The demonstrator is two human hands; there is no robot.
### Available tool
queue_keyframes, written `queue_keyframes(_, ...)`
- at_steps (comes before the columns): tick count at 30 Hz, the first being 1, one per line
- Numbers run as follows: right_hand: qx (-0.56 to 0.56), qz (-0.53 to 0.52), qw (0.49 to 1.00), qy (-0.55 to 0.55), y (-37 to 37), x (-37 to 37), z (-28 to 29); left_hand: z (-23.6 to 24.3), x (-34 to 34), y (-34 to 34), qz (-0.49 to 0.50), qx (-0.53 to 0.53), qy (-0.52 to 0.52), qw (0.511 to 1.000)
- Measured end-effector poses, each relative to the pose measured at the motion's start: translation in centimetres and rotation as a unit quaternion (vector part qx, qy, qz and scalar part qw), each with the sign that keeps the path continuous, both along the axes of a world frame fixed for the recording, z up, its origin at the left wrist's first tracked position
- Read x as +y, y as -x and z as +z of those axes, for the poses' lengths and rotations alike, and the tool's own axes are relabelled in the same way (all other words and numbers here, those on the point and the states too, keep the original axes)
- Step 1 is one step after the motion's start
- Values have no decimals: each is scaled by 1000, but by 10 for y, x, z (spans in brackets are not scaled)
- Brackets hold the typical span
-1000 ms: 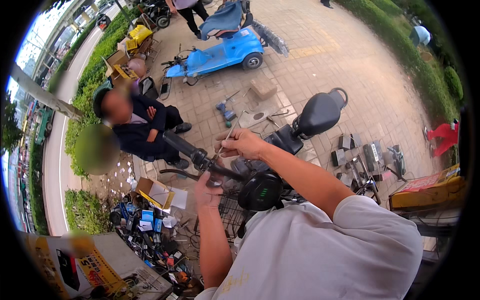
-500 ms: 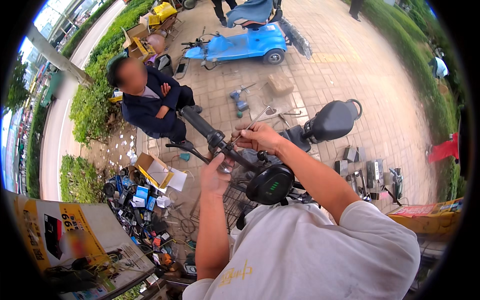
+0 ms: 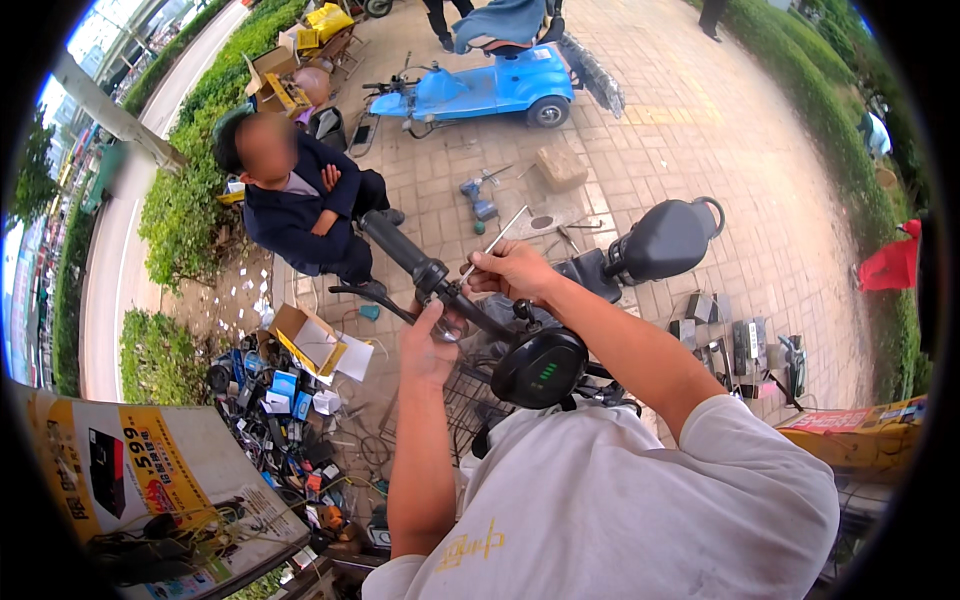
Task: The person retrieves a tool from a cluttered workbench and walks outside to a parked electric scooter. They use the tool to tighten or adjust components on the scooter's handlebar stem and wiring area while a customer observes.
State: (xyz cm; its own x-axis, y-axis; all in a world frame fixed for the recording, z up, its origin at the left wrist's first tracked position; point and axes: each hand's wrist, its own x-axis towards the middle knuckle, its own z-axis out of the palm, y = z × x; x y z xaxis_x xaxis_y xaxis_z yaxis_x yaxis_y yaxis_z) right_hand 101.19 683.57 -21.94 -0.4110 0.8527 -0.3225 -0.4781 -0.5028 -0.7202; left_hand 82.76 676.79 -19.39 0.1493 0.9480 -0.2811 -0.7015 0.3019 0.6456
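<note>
Right hand (image 3: 515, 270) closed around a thin metal rod (image 3: 492, 243), tip angled down to the clamp on the handlebar (image 3: 430, 275) just left of the knuckles. Left hand (image 3: 432, 345) directly below the bar, fingers curled up against its underside – whether it grips or only steadies, cannot tell. Black grip (image 3: 385, 243) runs up and left from both hands. Round display (image 3: 540, 368) sits just right of the left hand – a seated person (image 3: 295, 205) beyond the grip
</note>
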Motion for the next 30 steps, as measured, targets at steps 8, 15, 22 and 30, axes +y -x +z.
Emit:
queue_keyframes(8, 44, -32, 998, 36, 7, -4, 8, 2, 1, 4, -14, -20, 12, 1000)
queue_keyframes(15, 31, -2, 999, 20, 6, -5, 8, 5, 0, 3, -7, -3, 12, 1000)
queue_keyframes(22, -39, 17, 999, 11, 0, 0, -2, 7, 1, 1, -11, -7, 14, 1000)
queue_keyframes(30, -2, -22, 1000, -1, 5, -7, 3, 9, 0, -2, 1, -3, 20, 1000)
